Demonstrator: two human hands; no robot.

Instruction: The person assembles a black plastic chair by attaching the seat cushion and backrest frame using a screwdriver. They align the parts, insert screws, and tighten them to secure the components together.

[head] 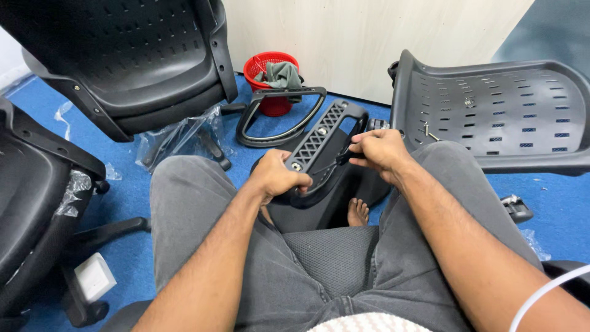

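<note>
I sit with grey trousers on, a black plastic chair armrest (326, 132) held over a black chair seat (344, 190) between my knees. My left hand (276, 178) grips the near end of the armrest beside a bolt (297, 166). My right hand (378, 150) is closed on a small dark key tool (339, 158) that points toward the armrest's ribbed underside, where a second bolt (321, 130) sits higher up.
A second armrest (276, 117) lies on the blue carpet before a red basket (270, 83) with cloth in it. A perforated black chair back (491, 117) with loose screws (430, 132) lies right. Other chairs (123, 61) stand left, with plastic wrap (178, 138) and a white box (94, 276).
</note>
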